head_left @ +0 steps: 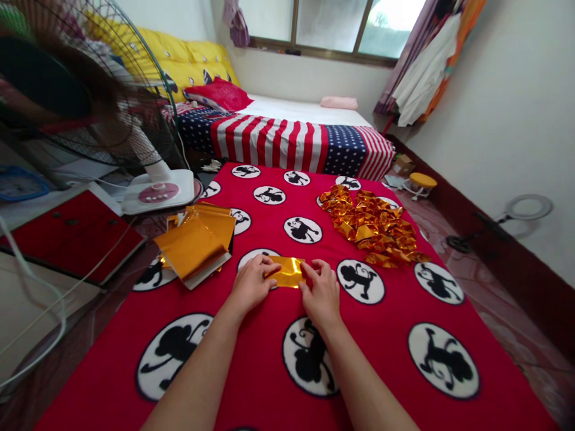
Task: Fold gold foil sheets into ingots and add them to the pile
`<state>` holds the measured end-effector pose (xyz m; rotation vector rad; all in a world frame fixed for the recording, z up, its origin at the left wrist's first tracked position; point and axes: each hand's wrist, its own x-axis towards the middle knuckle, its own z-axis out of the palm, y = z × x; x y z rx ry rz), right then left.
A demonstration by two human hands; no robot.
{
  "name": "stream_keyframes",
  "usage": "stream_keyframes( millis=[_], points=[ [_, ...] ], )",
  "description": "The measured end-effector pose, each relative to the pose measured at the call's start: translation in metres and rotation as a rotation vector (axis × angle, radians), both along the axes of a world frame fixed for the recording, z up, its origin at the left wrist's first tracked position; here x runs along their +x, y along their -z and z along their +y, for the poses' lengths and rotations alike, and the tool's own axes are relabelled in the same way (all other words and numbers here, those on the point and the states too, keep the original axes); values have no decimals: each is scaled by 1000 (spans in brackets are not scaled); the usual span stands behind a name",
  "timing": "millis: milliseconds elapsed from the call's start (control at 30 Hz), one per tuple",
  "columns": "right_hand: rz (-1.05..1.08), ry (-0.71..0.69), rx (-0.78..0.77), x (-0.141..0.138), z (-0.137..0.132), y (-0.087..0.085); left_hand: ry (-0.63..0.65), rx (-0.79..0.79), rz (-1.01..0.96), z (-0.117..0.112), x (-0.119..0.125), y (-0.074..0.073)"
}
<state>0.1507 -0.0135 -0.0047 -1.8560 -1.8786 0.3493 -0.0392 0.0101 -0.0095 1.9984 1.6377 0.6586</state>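
A small folded piece of gold foil paper (288,271) lies on the red blanket (395,335) with monkey prints. My left hand (250,283) pinches its left edge with curled fingers. My right hand (321,291) presses and pinches its right edge. A stack of flat gold foil sheets (196,242) sits to the left of my hands. A heap of folded gold foil pieces (375,225) lies to the upper right on the blanket.
An electric fan (85,90) with a white base (158,191) stands at the left beside a red case (72,233). A bed with a flag-pattern cover (287,140) is beyond the blanket. A small yellow stool (421,182) stands at the right.
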Motion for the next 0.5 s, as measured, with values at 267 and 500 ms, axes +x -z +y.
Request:
stream_keyframes(
  millis=[267,500],
  points=[
    [-48,81,39,-14,-1,-6,-48,96,-3,-4,6,5],
    [30,30,8,3,-1,-4,-55,90,-70,-3,5,5]
  ],
)
